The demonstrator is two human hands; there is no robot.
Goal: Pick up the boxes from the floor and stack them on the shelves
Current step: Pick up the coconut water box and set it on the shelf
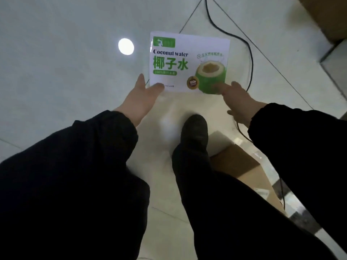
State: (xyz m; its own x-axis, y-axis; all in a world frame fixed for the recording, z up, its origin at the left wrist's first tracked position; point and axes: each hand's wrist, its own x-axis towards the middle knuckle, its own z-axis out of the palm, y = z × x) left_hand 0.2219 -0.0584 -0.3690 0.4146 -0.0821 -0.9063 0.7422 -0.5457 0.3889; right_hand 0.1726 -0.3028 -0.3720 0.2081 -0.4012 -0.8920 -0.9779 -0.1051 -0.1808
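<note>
Nearest you, your black left sleeve (65,175) fills the lower left of the frame, and your black trouser leg (216,203) runs up the middle to a black shoe (195,128) on the glossy pale tiled floor (56,72). Left of centre, your left hand (139,98) is stretched out with straight, spread fingers, gripping nothing. Its fingertips reach the lower left corner of the flat white box printed with green coconut-water lettering (189,61), though whether they press on it cannot be told. That box lies face up on the floor in the upper middle of the frame, a round bright lamp reflection (126,46) to its left. Right of centre, your right hand (238,102) is likewise unclenched, forefinger pointing over the box's lower right corner, holding nothing. A thin black cable (250,59) loops on the floor by the box's right edge. In the lower right a plain brown cardboard box (242,166) sits beside your leg; another brown carton (323,15) shows in the upper right corner.

By my reading you are at the start of one pick: neither hand has a hold yet, the lift is to come, and at least two boxes wait on the floor. No shelves are in view, so how much is already stacked cannot be judged.
</note>
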